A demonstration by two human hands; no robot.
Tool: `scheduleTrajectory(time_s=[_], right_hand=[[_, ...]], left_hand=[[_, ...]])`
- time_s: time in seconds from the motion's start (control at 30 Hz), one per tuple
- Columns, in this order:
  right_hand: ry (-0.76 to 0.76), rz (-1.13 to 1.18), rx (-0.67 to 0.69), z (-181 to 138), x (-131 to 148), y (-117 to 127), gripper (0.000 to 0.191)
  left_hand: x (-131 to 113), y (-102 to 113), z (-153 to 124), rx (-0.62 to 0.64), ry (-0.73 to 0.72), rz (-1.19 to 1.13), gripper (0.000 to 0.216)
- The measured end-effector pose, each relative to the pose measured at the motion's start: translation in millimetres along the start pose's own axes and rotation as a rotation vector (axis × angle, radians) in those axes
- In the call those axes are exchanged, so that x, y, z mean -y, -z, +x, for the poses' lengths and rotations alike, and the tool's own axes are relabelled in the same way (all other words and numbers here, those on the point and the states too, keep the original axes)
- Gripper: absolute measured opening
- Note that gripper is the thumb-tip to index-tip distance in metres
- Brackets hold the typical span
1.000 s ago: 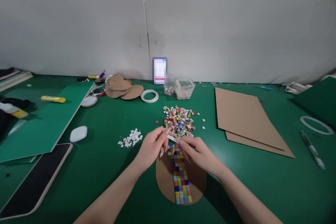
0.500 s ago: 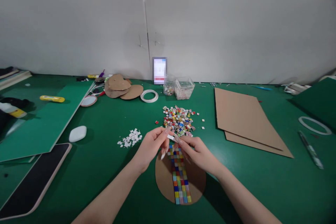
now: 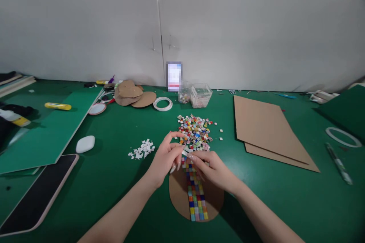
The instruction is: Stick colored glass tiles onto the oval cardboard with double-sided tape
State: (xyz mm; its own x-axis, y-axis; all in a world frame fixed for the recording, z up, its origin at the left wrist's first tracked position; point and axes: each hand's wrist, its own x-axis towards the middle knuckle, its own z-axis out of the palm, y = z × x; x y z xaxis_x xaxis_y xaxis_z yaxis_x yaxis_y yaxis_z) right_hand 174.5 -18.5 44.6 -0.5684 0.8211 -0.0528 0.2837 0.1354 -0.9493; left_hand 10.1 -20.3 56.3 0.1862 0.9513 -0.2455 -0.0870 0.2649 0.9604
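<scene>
Between the fingertips of both hands is a small white strip (image 3: 185, 152), like a piece of tape. My left hand (image 3: 167, 155) pinches its left end with thumb and a finger, the index finger raised above. At the right end, my right hand (image 3: 212, 167) closes thumb and fingers on the strip. Directly below lies a round cardboard disc (image 3: 178, 201), with a band of coloured mosaic tiles (image 3: 196, 197) running down its middle. Part of the disc and the band's upper end are hidden by the hands. A heap of loose mosaic tiles (image 3: 196, 129) lies just beyond.
Left of my hands is a pile of white paper scraps (image 3: 142, 149). A clear box (image 3: 201, 96), a jar (image 3: 184, 97) and a tape roll (image 3: 162, 104) stand farther back. Cardboard sheets (image 3: 265, 129) lie right; a white case (image 3: 85, 144) and a dark phone-like slab (image 3: 40, 195) lie left.
Both hands have dropped slightly with the white strip. My left index finger has lifted and stretched out over the tile heap, while the tiles on the disc look unchanged.
</scene>
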Motion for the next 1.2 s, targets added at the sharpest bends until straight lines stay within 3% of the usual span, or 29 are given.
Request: scheduleTrajectory(time_s=[0.27,0.6,0.7,0.77,0.8,0.9,0.97,1.03,1.2], right_hand=[[0.065,-0.041,-0.099,1,0,-11,0.036],[0.126,-0.047,-0.129,2,-1,-12,0.035],[0.168,-0.032,-0.098,-4,1,-10,0.032],[0.192,0.034,-0.086,-7,2,-8,0.029],[0.192,0.092,-0.098,-8,2,-6,0.028],[0.131,0.379,-0.271,-3,2,1,0.028],[0.094,0.632,-0.384,2,2,4,0.030],[0.052,0.856,-0.384,6,3,7,0.036],[-0.035,1.166,-0.339,5,0,10,0.041]], left_hand=[[5,-10,3,-0.188,-0.106,-0.154,0.023],[15,-19,4,-0.286,-0.132,-0.264,0.029],[15,-6,12,-0.423,-0.165,-0.288,0.022],[12,9,18,-0.644,-0.222,-0.373,0.012],[9,16,19,-0.667,-0.236,-0.385,0.011],[2,21,15,-0.552,-0.309,-0.344,0.012],[1,13,8,-0.348,-0.239,-0.259,0.014],[3,4,0,-0.228,-0.196,-0.158,0.017],[8,-1,-6,-0.158,-0.174,-0.045,0.015]])
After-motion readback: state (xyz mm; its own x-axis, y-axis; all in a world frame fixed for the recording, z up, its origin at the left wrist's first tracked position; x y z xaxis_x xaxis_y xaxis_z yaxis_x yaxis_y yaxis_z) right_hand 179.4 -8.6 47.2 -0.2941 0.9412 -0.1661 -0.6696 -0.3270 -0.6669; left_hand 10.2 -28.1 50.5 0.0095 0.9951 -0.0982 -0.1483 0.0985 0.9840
